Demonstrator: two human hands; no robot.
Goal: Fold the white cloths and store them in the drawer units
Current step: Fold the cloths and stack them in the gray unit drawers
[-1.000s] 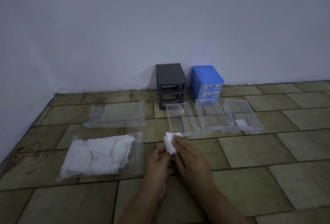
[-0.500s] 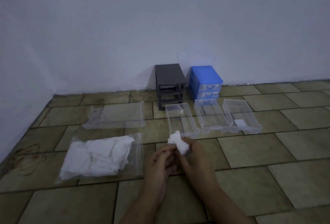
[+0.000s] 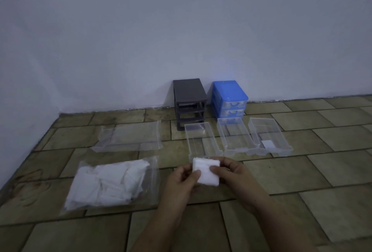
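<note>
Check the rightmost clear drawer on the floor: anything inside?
The rightmost clear drawer holds one flat white piece near its front, likely a folded cloth. The rest of its bottom shows only floor tile through the plastic. Nothing covers it.

Three clear drawers (image 3: 237,140) lie side by side on the floor (image 3: 302,171), blocking the straight way from the hands to the grey drawer unit (image 3: 190,104) and the blue drawer unit (image 3: 229,99), which stand against the wall. To the left, a bag of cloths (image 3: 109,184) and an empty bag (image 3: 128,137) cover the tiles. Bare floor lies open to the right of the right hand (image 3: 231,173) and in front of the rightmost drawer.
</note>
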